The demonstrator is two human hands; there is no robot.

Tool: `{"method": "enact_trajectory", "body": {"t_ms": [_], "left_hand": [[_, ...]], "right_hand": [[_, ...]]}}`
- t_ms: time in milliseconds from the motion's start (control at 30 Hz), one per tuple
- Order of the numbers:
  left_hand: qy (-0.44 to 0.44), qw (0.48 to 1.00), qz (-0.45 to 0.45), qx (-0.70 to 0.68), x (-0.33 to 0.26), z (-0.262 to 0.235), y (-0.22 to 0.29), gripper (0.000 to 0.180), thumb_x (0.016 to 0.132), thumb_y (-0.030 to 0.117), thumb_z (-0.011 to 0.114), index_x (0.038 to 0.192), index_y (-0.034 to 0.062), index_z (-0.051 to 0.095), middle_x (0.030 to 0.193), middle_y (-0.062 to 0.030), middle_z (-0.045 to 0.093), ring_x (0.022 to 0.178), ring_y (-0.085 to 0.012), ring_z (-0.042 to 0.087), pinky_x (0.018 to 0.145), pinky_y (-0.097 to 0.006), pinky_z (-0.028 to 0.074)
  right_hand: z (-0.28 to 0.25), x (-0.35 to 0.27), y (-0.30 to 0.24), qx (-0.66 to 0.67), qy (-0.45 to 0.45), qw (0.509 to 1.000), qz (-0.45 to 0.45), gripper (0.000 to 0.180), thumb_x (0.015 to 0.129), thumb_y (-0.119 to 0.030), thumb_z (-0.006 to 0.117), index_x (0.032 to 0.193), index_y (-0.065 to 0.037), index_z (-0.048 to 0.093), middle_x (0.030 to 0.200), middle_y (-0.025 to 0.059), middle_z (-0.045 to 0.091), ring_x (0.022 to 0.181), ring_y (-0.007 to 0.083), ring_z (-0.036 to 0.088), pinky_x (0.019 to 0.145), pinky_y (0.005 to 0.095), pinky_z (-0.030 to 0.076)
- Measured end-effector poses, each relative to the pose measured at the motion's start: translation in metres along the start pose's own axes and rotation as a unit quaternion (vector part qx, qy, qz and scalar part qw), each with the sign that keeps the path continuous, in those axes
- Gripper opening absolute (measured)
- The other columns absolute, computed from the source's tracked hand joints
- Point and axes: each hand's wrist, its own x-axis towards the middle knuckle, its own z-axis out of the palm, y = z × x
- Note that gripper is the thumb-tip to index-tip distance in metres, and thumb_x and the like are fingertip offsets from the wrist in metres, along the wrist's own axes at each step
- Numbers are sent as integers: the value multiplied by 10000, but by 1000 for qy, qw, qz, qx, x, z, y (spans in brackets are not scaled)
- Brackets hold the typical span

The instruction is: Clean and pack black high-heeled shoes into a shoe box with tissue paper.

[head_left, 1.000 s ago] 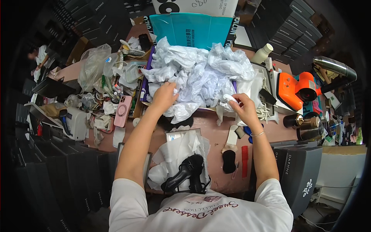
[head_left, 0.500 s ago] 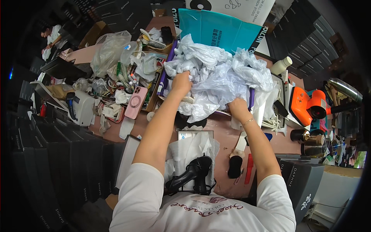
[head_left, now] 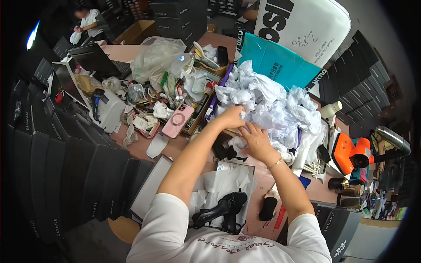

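A heap of crumpled thin white wrapping sheets fills a purple-edged box in front of me. At the heap's near left edge is my left hand, its fingers curled closed; what they grip, if anything, is hidden. My right hand lies just beside it, fingers stretched and slightly apart, over the near edge of the heap. Close to my body, a pair of black strappy heeled shoes rests on white paper in an open shoebox.
A pink phone lies left of the box among tubes and small items. An orange device and a pale bottle stand right. Dark shoeboxes are stacked at left. A black sponge-like pad and red comb lie near my right arm.
My right hand has left the heap's near right side and come in beside my left hand. The whole view has swung, so the scene sits further right and lower.
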Motion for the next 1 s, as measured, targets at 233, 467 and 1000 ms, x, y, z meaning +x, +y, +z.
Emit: {"method": "enact_trajectory", "body": {"t_ms": [233,467,1000], "left_hand": [[91,983,154,42,-52,-50,39,392,756,158,697,1099,42,547,1032,-176,572,963,-361,571,802,-412,472],[-2,979,103,174,-44,-14,33,203,766,78,647,945,41,561,892,-187,590,832,-376,610,704,-448,492],[-20,967,-49,249,3,78,-10,171,822,119,508,846,23,647,898,-196,674,850,-368,659,747,-459,527]], "right_hand": [[22,-16,75,209,-66,972,86,262,736,-84,658,973,19,616,939,204,608,889,379,583,785,403,473],[49,-20,109,92,-143,977,127,121,736,-93,627,832,-27,660,842,210,647,823,370,635,739,451,506],[54,-25,76,76,-128,977,153,186,798,-180,606,865,-19,670,826,195,662,803,371,650,715,454,512]]}}
